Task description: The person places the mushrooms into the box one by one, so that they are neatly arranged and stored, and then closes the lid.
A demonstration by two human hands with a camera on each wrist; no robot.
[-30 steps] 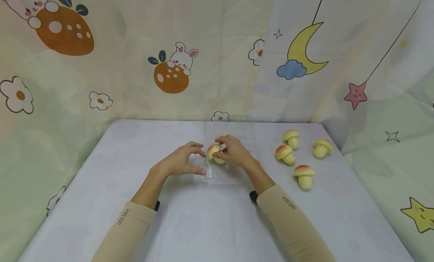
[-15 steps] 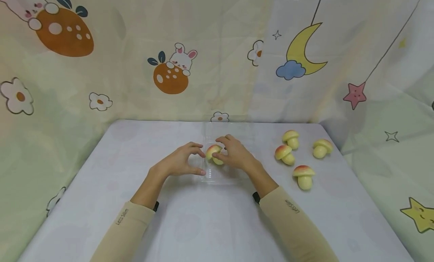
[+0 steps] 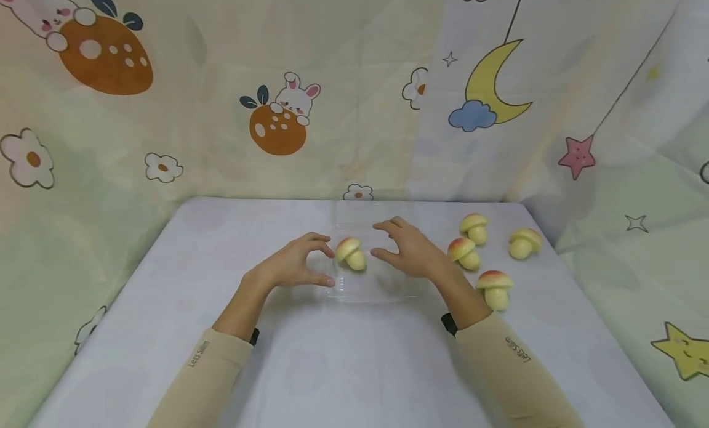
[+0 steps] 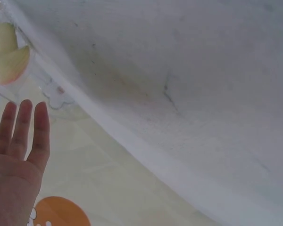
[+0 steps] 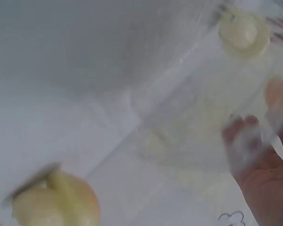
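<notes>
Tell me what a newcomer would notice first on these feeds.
Probably the lone mushroom, yellow with a red-tinged cap, lying in the clear plastic container between the left hand and the right hand. Next would come the four other mushrooms on the right side of the white table. Behind, a yellow crescent moon stands out on the backdrop's upper right.

Near centre I see a pale-yellow mushroom [image 3: 353, 255] blushed red on top, and four more mushrooms [image 3: 495, 289], yellow with reddish tints, past three o'clock on the whitish tablecloth [image 3: 332, 366]. My head view shows beige sleeves [image 3: 207, 379], dark-lettered, around seven and five, and a cream backdrop [image 3: 354, 77] at twelve, printed toward ten with orange fruit [image 3: 108, 58] and white rabbits [image 3: 292, 100].
</notes>
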